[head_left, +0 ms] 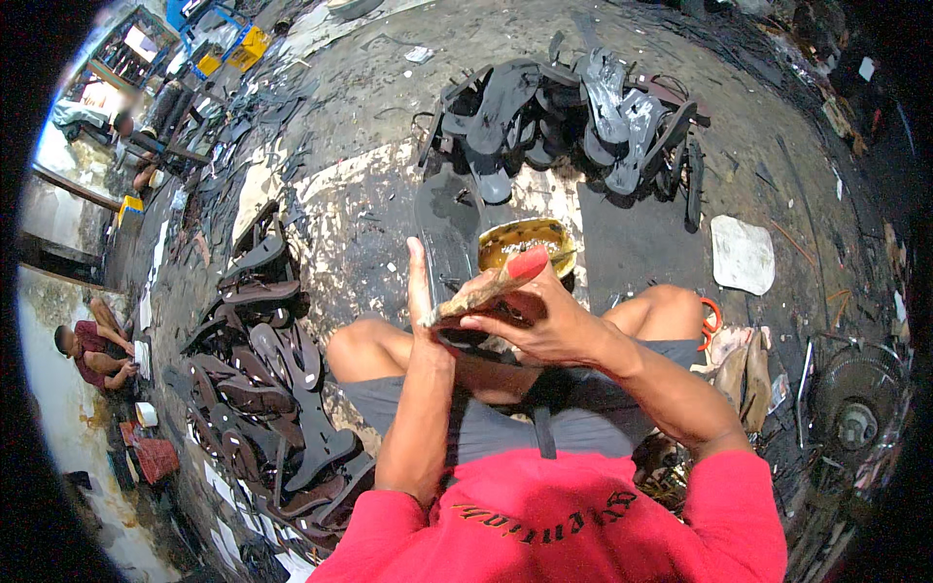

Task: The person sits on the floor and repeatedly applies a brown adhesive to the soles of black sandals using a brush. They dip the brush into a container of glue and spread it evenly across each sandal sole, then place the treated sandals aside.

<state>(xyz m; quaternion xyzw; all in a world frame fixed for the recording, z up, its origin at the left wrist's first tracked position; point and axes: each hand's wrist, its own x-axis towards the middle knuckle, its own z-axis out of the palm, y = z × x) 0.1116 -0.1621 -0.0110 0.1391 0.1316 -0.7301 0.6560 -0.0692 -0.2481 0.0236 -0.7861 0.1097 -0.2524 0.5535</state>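
My left hand (425,303) is closed on the near end of a dark sandal sole (449,209), its thumb pointing away from me along the edge. The sole has a wet-looking sheen. My right hand (549,325) grips a glue-caked tan brush (478,297) with a red patch at one end, and its other end reaches the left wrist. Part of the brush and the right fingers' far side are hidden. Just beyond the right hand stands a cut-open container (533,233) of amber glue, its rim crusted.
Sandals (505,107) lie heaped ahead, some smeared whitish (637,126). More dark sandals (292,389) are piled at my left. To the right are a white pad (742,255), orange-handled scissors (710,321) and a fan (855,423). Another person (97,345) sits far left.
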